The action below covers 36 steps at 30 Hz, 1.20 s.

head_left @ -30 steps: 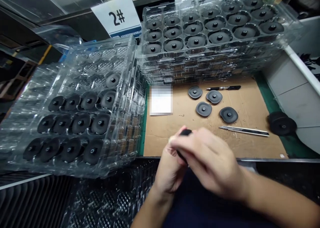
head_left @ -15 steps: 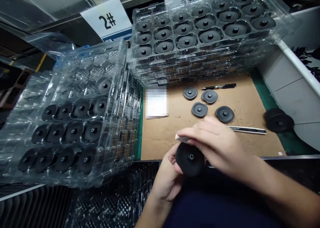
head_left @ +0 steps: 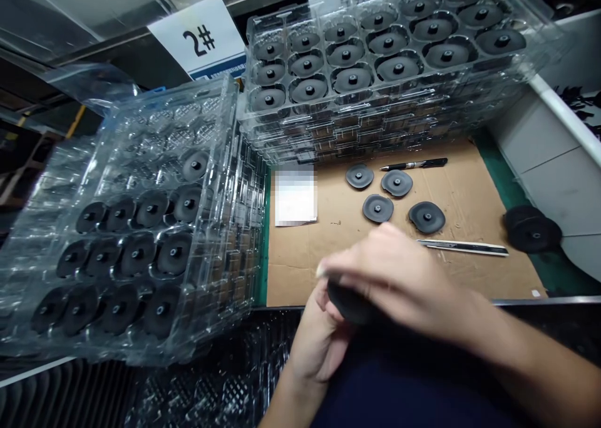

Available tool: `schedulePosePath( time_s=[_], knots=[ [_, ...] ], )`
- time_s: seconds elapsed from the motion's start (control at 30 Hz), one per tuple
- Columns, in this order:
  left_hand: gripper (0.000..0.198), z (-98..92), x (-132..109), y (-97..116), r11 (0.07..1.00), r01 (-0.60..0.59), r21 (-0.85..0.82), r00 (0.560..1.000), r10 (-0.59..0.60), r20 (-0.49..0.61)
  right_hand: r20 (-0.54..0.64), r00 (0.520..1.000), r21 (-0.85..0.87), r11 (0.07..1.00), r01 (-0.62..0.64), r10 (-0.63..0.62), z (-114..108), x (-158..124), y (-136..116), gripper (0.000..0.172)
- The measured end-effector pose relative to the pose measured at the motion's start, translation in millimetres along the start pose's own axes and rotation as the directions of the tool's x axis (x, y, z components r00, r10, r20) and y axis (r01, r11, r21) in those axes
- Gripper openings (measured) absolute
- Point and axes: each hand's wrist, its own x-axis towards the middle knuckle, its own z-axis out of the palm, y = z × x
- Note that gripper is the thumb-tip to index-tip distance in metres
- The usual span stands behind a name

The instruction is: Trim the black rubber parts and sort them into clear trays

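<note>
The black disc (head_left: 350, 303) has been turned nearly edge-on compared with the earlier view, and its central stud is no longer seen (motion blur hides most of its rim). It is gripped just beyond the table's near edge: the right hand (head_left: 394, 278) is curled over it, and the left hand (head_left: 319, 340) is cupped closed beneath it.

A cardboard sheet (head_left: 488, 209) is laid on a green mat (head_left: 521, 209). Four grey discs (head_left: 397, 183) are spread on it, with a black pen (head_left: 413, 164) beyond them and a utility knife (head_left: 462, 247) to the right. A blurred white paper (head_left: 295, 196) lies at its left. Stacked clear plastic trays (head_left: 225, 165) holding discs are ranged far and left, below a "2#" card (head_left: 197, 34).
</note>
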Motion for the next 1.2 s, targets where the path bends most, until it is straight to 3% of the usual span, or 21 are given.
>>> schedulePosePath(
  time_s=[0.03,0.1,0.17,0.33,0.47,0.53,0.63,0.7,0.83,0.97,1.0,1.13,1.2],
  knots=[
    [0.067,-0.9,-1,1,1.0,-0.007,-0.02,1.0,0.007,0.018,-0.029,0.992,-0.001,0.992,-0.124,0.124,0,-2,10,0.025],
    [0.066,-2.8,-1,3,0.998,-0.01,-0.063,0.999,0.012,0.032,-0.075,0.926,0.015,0.929,-0.371,0.371,5,-12,31,0.025],
    [0.066,-4.8,-2,4,0.996,-0.009,-0.088,1.0,0.011,0.02,-0.028,0.861,0.046,0.861,-0.506,0.507,19,-32,45,0.027],
    [0.073,-7.3,0,7,0.991,-0.08,-0.109,0.996,0.074,-0.057,0.147,0.845,0.097,0.843,-0.53,0.514,60,-84,54,0.023],
    [0.064,-7.1,3,6,0.99,-0.093,-0.109,0.994,0.086,-0.061,0.09,0.832,0.112,0.825,-0.554,0.547,46,-68,43,0.025],
    [0.061,-7.7,4,4,0.989,-0.115,-0.096,0.993,0.113,-0.03,-0.033,0.855,0.131,0.85,-0.51,0.518,31,-44,26,0.026],
    [0.056,-9.8,4,0,0.986,-0.159,-0.048,0.987,0.16,0.002,-0.19,0.938,0.141,0.953,-0.266,0.29,22,-15,-6,0.028],
    [0.051,-11.4,3,-1,0.981,-0.195,-0.011,0.98,0.195,-0.029,-0.144,0.976,0.161,0.977,-0.139,0.163,25,-5,-22,0.027],
    [0.051,-10.5,-2,-4,0.968,-0.251,0.025,0.962,0.253,-0.106,0.093,0.99,0.192,0.974,-0.122,0.105,29,3,-27,0.022],
    [0.048,-5.6,-6,-2,0.964,-0.262,0.037,0.959,0.264,-0.102,-0.126,0.992,0.045,0.999,-0.023,0.028,29,-3,-28,0.024],
    [0.048,-5.0,-7,0,0.961,-0.273,0.037,0.957,0.275,-0.095,-0.141,0.99,0.051,0.999,0.008,-0.001,28,-6,-30,0.026],
    [0.056,-4.1,-9,0,0.957,-0.289,0.032,0.956,0.291,-0.049,-0.01,1.0,0.169,0.986,0.004,-0.003,23,-10,-34,0.024],
    [0.054,-2.6,-9,-1,0.96,-0.278,0.038,0.96,0.279,-0.014,-0.076,0.997,0.114,0.993,-0.001,0.009,22,-3,-33,0.022]
  ],
)
